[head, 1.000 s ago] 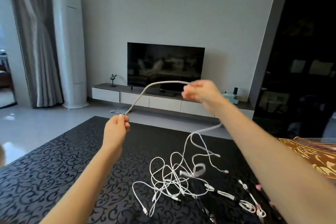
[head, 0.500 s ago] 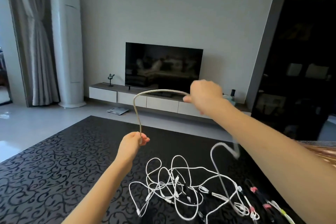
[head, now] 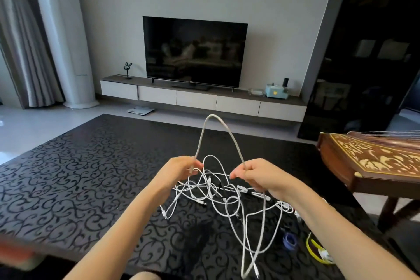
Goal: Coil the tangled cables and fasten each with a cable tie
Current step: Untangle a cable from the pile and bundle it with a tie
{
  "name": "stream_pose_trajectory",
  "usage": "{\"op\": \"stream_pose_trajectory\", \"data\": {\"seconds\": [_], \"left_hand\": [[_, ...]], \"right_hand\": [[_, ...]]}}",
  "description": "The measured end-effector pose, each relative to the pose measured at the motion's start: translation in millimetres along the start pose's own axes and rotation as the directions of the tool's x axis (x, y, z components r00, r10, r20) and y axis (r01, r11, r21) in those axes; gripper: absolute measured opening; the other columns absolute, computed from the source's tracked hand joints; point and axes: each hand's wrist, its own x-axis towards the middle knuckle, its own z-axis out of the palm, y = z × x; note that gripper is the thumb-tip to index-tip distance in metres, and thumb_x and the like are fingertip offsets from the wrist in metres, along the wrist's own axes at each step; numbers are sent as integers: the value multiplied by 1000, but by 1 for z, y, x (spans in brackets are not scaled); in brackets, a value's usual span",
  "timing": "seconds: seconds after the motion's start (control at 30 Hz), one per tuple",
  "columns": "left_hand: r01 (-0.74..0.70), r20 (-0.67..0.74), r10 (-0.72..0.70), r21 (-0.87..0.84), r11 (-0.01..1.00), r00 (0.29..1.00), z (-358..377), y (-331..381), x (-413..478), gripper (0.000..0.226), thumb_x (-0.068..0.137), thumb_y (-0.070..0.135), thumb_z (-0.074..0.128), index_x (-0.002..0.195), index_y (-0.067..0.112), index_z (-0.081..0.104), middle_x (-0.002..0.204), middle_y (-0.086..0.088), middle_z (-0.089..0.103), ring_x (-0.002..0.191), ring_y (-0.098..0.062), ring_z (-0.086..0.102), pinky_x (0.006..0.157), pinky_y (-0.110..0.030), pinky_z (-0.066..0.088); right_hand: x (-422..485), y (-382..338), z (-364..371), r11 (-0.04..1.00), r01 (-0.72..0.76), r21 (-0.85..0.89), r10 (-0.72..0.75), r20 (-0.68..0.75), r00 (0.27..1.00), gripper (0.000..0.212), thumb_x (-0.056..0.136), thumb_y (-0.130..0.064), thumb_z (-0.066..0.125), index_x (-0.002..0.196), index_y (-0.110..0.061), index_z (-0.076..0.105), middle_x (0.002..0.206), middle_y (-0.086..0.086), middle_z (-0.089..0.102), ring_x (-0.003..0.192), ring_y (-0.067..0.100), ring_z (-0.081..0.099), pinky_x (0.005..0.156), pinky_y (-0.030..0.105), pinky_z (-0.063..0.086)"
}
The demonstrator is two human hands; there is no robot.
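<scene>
White cable (head: 213, 116) arches upright between two hands above a black patterned surface (head: 79, 177): the left hand (head: 181, 171) pinches it near one end, the right hand (head: 254, 176) grips the other leg, slack hanging below. Tangled cables (head: 211, 191) lie heaped on the surface just beyond both hands.

Nothing legible anywhere. The wide black flat-screen television (head: 195, 51) bears a tiny mark on its lower bezel, too small to read, and the tall white cylindrical air conditioner (head: 66, 36) a faint one, equally unreadable.
</scene>
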Motion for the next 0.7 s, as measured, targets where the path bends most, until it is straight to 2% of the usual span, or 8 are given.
{"op": "stream_pose_trajectory", "data": {"seconds": [0.1,0.2,0.27,0.33,0.43,0.53,0.63,0.7], "left_hand": [[-101,99,88,132,986,991,9,-10,-7,24,79,26,69,102,19,73,107,10,69,103,-3,60,89,-18,39],[-235,94,219,228,945,971,23,-17,-13,30,74,28,73,104,24,70,103,18,68,102,0,60,91,-22,42],[-364,29,363,130,922,931,39,-18,-14,15,77,16,72,92,13,70,86,10,69,81,-5,63,77,-23,47],[-388,-12,388,-57,920,922,56,-18,-13,5,78,5,70,80,5,65,68,-1,60,59,-11,56,58,-21,45],[-175,154,219,-256,951,963,77,-25,-6,10,70,8,65,79,6,59,57,2,42,47,-7,36,42,-15,29],[53,387,61,-277,959,920,90,-39,-2,26,69,4,62,95,7,62,57,5,35,47,-3,28,42,-14,18],[26,453,24,-105,994,891,103,-58,0,34,73,7,73,105,17,67,64,-1,29,50,-5,25,42,-15,18],[-23,408,31,-24,999,912,110,-65,-2,19,77,17,75,94,25,73,69,-8,33,51,-5,30,45,-16,22]], "right_hand": [[-11,36,15,992,-71,105,62,86,994,23,95,-12,54,78,-13,69,46,-10,29,43,6,21,44,19,15],[-19,67,28,981,-154,119,139,127,982,25,96,-13,52,77,-12,68,45,-9,28,42,5,21,44,20,13],[-18,83,34,965,-211,157,191,133,973,26,96,-15,51,77,-12,68,46,-7,25,43,6,19,42,19,14],[-15,96,38,935,-258,243,228,146,963,26,97,-16,50,79,-10,67,48,-7,24,42,6,18,40,18,14],[-9,109,42,870,-320,375,284,149,947,26,99,-17,48,81,-6,62,45,-8,23,38,4,16,36,15,13],[-7,117,45,869,-345,355,330,106,938,26,99,-19,48,80,-6,62,43,-8,24,36,4,17,37,16,13],[-7,125,50,894,-388,223,377,89,922,28,96,-16,51,75,-7,66,45,-6,25,41,8,19,45,21,14],[-8,127,54,892,-431,136,416,123,901,28,95,-16,53,72,-8,66,46,-4,25,44,9,19,46,23,15]]}}
